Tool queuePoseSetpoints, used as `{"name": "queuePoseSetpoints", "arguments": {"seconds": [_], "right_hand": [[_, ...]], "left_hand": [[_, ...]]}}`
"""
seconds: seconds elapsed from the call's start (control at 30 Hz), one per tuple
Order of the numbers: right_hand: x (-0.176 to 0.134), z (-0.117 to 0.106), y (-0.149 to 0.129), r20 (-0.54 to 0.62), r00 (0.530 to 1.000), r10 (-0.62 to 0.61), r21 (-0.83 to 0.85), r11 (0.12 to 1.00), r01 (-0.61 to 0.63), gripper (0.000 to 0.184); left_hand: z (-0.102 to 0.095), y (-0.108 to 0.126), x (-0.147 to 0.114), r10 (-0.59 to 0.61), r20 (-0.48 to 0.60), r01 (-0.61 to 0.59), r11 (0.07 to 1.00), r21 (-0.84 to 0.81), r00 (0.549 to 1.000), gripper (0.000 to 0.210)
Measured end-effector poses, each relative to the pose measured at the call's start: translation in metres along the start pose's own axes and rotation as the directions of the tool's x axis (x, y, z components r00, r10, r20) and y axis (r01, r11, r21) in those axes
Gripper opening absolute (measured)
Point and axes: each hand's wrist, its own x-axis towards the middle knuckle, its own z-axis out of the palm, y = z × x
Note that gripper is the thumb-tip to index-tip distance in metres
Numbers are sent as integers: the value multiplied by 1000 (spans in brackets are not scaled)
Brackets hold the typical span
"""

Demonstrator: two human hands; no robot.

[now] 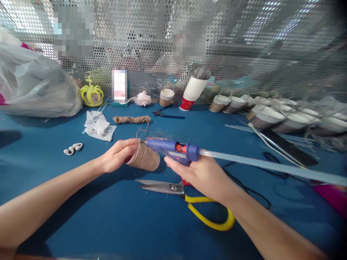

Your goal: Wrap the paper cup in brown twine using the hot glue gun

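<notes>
My left hand is closed around the open end of a twine-wrapped cup, which lies tilted on its side above the table. My right hand grips a blue hot glue gun with a long clear glue stick sticking out of its back. The gun's nozzle is at the cup's rim, close to my left fingers; whether it touches cannot be made out. A strand of twine runs from the cup's rim to a bundle of jute twine behind it. Below the gun lie large scissors with yellow handles.
Pliers, stacked paper cups and a small wrapped cup stand or lie toward the mesh wall. Several wrapped cups and a phone are at right. White scraps and a plastic bag are at left.
</notes>
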Motion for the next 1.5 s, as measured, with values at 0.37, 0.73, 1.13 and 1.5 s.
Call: {"name": "queuePoseSetpoints", "arguments": {"seconds": [0.37, 0.73, 1.13, 1.5], "right_hand": [[56, -21, 62, -66, 919, 388, 102, 919, -380, 24], [79, -11, 60, -168, 899, 405, -284, 853, -437, 27], [82, 43, -6, 367, 925, 101, 554, 775, -305, 35], [60, 24, -15, 150, 986, 69, 773, 614, -161, 18]], "left_hand": [[-1, -7, -3, 42, 10, -42, 998, 41, 999, 26], [-1, -1, -4, 107, 66, -115, 983, 144, 992, 28], [0, 0, -6, 128, 82, -141, 974, 179, 988, 29], [-4, -3, -4, 56, 54, -61, 992, 109, 997, 29]]}}
